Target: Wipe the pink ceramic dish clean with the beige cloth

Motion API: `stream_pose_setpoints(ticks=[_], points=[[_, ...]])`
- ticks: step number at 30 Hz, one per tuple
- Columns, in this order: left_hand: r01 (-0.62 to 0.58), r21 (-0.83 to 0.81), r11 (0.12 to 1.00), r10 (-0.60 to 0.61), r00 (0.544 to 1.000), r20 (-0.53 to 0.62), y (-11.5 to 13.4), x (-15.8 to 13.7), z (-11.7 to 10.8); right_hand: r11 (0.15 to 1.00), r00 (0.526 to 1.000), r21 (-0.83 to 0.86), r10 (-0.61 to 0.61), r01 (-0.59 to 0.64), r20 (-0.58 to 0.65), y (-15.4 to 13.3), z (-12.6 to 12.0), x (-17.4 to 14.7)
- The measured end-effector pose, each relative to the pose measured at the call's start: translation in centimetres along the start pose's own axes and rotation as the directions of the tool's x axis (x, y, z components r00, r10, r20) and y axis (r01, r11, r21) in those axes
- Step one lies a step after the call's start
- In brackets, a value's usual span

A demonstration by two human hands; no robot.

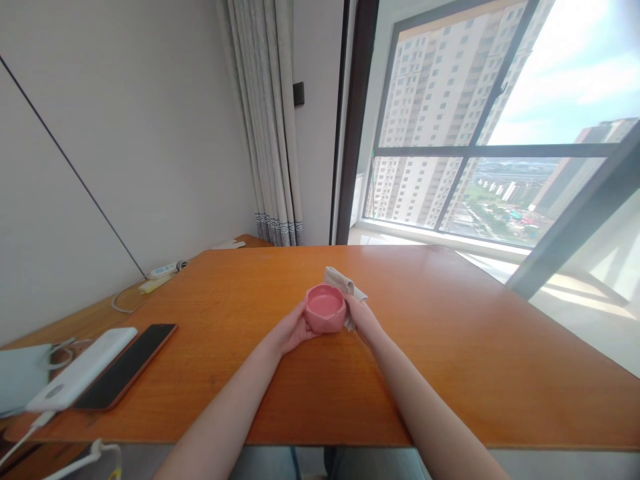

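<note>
Pink bowl [325, 321]: middle of the desk [225, 287], between both hands.
Left hand [293, 330]: grip curled round the bowl's left wall.
Right hand [361, 315]: grip closed on cloth [340, 279], bowl's right.
Cloth: best pressed flat, left hand steadying.

Head-worn view, facing forward and down, from close over the table [500, 347]
</note>
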State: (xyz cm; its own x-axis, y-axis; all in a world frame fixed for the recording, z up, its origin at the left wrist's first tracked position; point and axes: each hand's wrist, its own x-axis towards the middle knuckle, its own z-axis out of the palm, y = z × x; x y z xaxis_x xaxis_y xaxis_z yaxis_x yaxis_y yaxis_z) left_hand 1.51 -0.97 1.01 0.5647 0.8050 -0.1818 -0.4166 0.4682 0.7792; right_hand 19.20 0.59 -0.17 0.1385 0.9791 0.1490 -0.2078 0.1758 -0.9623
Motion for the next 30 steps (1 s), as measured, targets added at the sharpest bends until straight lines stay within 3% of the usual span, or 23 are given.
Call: stream_pose_setpoints(ticks=[7, 13, 17, 19, 24, 27, 30], points=[[-0.173, -0.130, 0.976, 0.161, 0.982, -0.099, 0.9, -0.2, 0.3, 0.969, 0.957, 0.073, 0.246, -0.238, -0.151, 0.0, 0.5, -0.4], [-0.346, -0.054, 0.937, 0.331, 0.925, -0.189, 0.2, 0.4, 0.7, 0.893, 0.969, 0.387, 0.246, -0.232, 0.012, -0.6, 3.0, -2.0], [-0.473, -0.002, 0.881, 0.448, 0.836, -0.316, -0.5, 0.9, 0.6, 0.843, 0.936, 0.424, 0.351, -0.332, 0.034, -0.4, 3.4, -2.6], [-0.480, 0.017, 0.877, 0.455, 0.818, -0.352, -0.6, 0.9, 0.5, 0.843, 0.935, 0.420, 0.353, -0.335, 0.037, -0.4, 3.4, -2.6], [-0.354, -0.003, 0.935, 0.342, 0.905, -0.254, -0.5, 0.7, 0.8, 0.913, 0.987, 0.387, 0.158, -0.130, -0.040, -0.6, 3.6, -2.4], [-0.207, 0.073, 0.976, 0.219, 0.947, -0.235, -0.6, 0.3, 1.1, 0.946, 0.975, 0.290, 0.188, -0.146, -0.121, -0.4, 2.5, -1.5], [-0.085, 0.152, 0.985, 0.102, 0.989, -0.106, -0.8, -0.2, 1.1, 0.957, 0.954, 0.202, 0.243, -0.207, -0.174, -0.1, 0.8, -0.5]])
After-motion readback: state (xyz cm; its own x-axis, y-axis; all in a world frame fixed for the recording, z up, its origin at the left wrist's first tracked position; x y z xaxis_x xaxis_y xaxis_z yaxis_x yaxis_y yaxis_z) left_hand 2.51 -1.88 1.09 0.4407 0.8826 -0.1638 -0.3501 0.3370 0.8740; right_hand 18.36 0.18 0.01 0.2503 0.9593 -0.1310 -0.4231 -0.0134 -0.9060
